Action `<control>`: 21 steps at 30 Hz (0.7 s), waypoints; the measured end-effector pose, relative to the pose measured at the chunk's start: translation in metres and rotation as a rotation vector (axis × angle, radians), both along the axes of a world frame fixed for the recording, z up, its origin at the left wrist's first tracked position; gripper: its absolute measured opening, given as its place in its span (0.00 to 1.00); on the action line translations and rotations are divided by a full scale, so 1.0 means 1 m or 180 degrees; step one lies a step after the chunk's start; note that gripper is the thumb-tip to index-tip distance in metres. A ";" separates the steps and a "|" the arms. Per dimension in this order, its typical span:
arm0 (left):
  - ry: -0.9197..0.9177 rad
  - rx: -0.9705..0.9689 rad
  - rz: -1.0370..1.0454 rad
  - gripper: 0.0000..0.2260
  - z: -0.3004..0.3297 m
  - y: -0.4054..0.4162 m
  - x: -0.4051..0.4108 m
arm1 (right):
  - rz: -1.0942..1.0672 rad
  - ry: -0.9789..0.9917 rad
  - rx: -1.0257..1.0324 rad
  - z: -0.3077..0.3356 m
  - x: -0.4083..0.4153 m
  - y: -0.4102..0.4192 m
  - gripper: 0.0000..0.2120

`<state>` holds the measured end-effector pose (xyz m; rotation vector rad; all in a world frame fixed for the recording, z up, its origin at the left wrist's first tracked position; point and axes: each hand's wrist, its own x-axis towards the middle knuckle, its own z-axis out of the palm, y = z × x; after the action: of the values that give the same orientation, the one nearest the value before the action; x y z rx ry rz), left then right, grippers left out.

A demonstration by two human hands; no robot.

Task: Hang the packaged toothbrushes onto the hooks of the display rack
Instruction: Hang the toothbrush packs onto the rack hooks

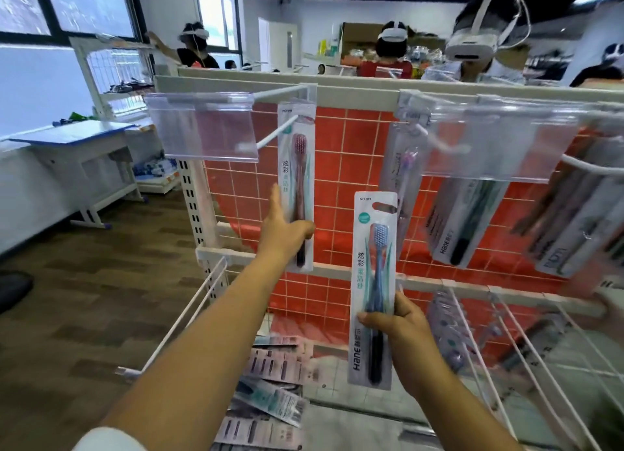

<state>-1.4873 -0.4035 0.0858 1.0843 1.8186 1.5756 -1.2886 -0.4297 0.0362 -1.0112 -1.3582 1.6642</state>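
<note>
A packaged toothbrush with a pink head (pixel 297 166) hangs on the left hook (pixel 270 136) of the display rack (pixel 354 92). My left hand (pixel 282 229) grips its lower part, the thumb in front of the pack and the index finger pointing up along the pack's left edge. My right hand (pixel 391 322) holds a second packaged toothbrush with a blue head (pixel 373 268) upright below the hooks, gripping it near the middle. More packaged toothbrushes (pixel 456 221) hang on the hooks to the right, behind clear price tag holders (pixel 486 146).
A clear tag holder (pixel 202 126) fronts the left hook. Several toothbrush packs (pixel 273 383) lie on the lower shelf beneath white wire dividers (pixel 189 308). People wearing headsets stand behind the rack. A white table (pixel 84 146) stands at the left.
</note>
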 end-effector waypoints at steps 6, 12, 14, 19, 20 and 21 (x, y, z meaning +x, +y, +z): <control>-0.0055 -0.0455 -0.0383 0.28 -0.029 -0.024 0.003 | -0.0098 -0.0087 0.0088 0.005 0.014 -0.009 0.14; 0.1157 -0.2265 -0.0989 0.25 -0.067 -0.062 0.006 | -0.0203 -0.0299 0.0022 0.001 0.027 -0.026 0.15; 0.1868 -0.2183 -0.0859 0.23 -0.067 -0.074 0.010 | -0.0220 -0.0347 0.0038 0.000 0.028 -0.033 0.14; 0.3105 -0.1742 -0.0816 0.21 -0.057 -0.099 0.019 | -0.0265 -0.0376 -0.0001 -0.005 0.025 -0.052 0.14; 0.3234 -0.1639 -0.0833 0.21 -0.055 -0.102 0.023 | -0.0268 -0.0377 0.0003 -0.006 0.025 -0.056 0.14; 0.3329 -0.1553 -0.0856 0.21 -0.054 -0.106 0.027 | -0.0284 -0.0378 0.0013 -0.008 0.025 -0.060 0.14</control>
<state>-1.4604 -0.5091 0.0314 1.9663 2.3220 0.3016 -1.2633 -0.4896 0.0285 -1.1673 -1.3713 1.5562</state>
